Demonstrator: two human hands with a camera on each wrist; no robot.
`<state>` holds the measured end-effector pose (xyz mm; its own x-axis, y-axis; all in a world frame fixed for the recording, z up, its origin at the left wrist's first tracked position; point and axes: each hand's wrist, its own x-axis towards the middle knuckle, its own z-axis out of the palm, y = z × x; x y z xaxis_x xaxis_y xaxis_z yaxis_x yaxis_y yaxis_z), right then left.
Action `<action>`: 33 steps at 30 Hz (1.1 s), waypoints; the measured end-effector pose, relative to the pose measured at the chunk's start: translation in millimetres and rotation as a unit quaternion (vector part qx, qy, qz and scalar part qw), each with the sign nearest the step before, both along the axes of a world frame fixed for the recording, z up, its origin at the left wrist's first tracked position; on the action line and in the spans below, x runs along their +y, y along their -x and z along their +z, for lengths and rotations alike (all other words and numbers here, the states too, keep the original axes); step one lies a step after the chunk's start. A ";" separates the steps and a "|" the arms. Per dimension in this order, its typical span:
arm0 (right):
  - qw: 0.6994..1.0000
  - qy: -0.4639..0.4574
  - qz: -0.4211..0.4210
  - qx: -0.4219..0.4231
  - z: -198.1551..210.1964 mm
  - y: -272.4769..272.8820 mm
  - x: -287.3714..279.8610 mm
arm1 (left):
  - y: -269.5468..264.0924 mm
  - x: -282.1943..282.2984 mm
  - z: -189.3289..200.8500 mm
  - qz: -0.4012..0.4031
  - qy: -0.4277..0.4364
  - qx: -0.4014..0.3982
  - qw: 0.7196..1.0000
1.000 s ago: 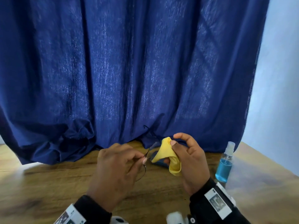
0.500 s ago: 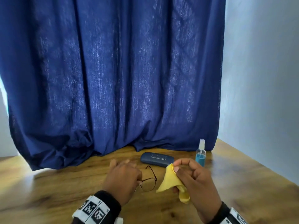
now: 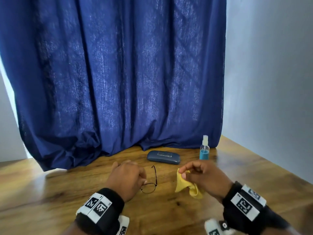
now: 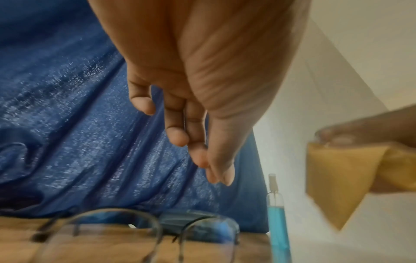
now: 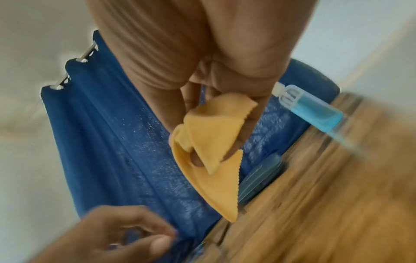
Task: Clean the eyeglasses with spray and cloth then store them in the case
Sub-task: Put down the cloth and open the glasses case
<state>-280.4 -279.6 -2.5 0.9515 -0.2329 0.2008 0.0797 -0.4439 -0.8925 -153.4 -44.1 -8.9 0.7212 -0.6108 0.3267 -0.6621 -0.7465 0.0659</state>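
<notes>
Thin black-rimmed eyeglasses [image 3: 148, 188] lie on the wooden table [image 3: 50, 192], one temple pointing toward the curtain. My left hand [image 3: 142, 179] hovers just left of and above them; in the left wrist view its fingers [image 4: 178, 137] hang relaxed and hold nothing, with the eyeglasses [image 4: 112, 236] blurred below. To the right, my right hand [image 3: 183, 173] pinches a crumpled yellow cloth [image 3: 184, 185] between thumb and fingers; the cloth [image 5: 211, 151] hangs down from it. The dark blue case [image 3: 163, 157] lies shut behind the eyeglasses. The spray bottle [image 3: 204, 150] of blue liquid stands right of the case.
A dark blue curtain [image 3: 118, 82] hangs behind the table, its hem bunched on the tabletop just beyond the case. A pale wall [image 3: 271, 82] borders the right side. Bare wood lies in front of and beside both hands.
The hands drew apart and came down toward the table. The left hand let go of the eyeglasses, which now lie on the wood. The cloth moved right, off the lens.
</notes>
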 end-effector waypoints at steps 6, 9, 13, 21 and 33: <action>0.981 0.182 -0.058 0.036 3.2 -40.4 -62.4 | 9.5 -18.5 16.6 -0.065 0.122 -0.009 0.990; 0.950 0.287 -0.071 0.100 5.4 -60.1 -75.0 | 1.7 -24.5 17.7 -0.086 0.176 0.024 0.980; 0.918 0.350 -0.075 0.172 2.2 -79.6 -75.5 | -7.0 -30.5 15.1 -0.105 0.275 0.057 0.954; 0.842 0.454 -0.030 0.289 -4.0 -99.5 -68.3 | -37.1 -19.0 14.2 -0.111 0.332 0.071 0.934; 0.870 0.438 -0.070 0.217 11.2 -181.6 -54.8 | -75.9 2.1 -10.0 -0.085 0.481 0.170 0.856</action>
